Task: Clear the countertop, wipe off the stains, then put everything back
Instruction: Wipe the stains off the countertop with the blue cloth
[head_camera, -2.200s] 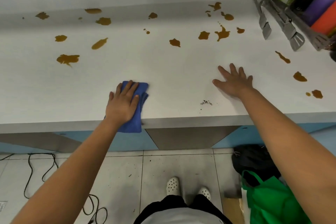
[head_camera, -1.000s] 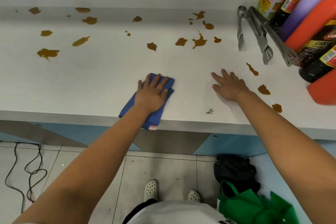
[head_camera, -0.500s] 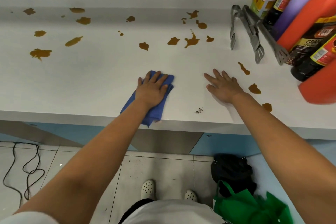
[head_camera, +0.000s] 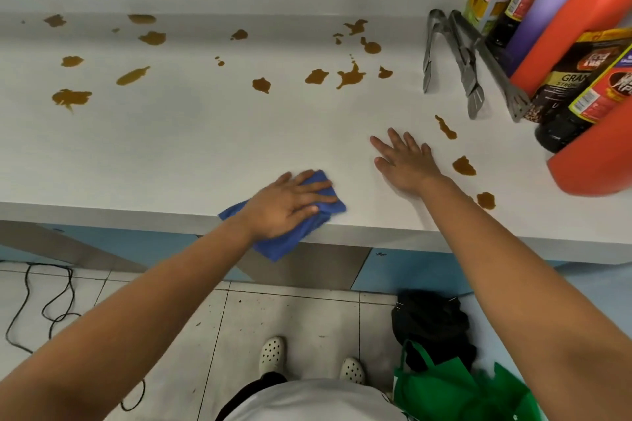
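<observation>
A white countertop (head_camera: 191, 147) carries several brown stains, such as one at the far middle (head_camera: 350, 76) and one by the front right (head_camera: 463, 166). My left hand (head_camera: 287, 205) presses flat on a blue cloth (head_camera: 284, 239) at the front edge, and part of the cloth hangs over the edge. My right hand (head_camera: 403, 161) lies flat on the counter to the right of the cloth, fingers spread, holding nothing.
Metal tongs (head_camera: 458, 61) lie at the back right. Beside them stand dark sauce bottles (head_camera: 578, 106), orange containers (head_camera: 595, 161) and a purple one (head_camera: 554, 0). A green bag (head_camera: 455, 390) and a black bag (head_camera: 431, 325) sit on the floor; cables (head_camera: 44, 311) lie at the left.
My left hand has slid the blue cloth rightward along the front edge, over the spot where small dark crumbs lay; those crumbs no longer show. My right hand stays flat.
</observation>
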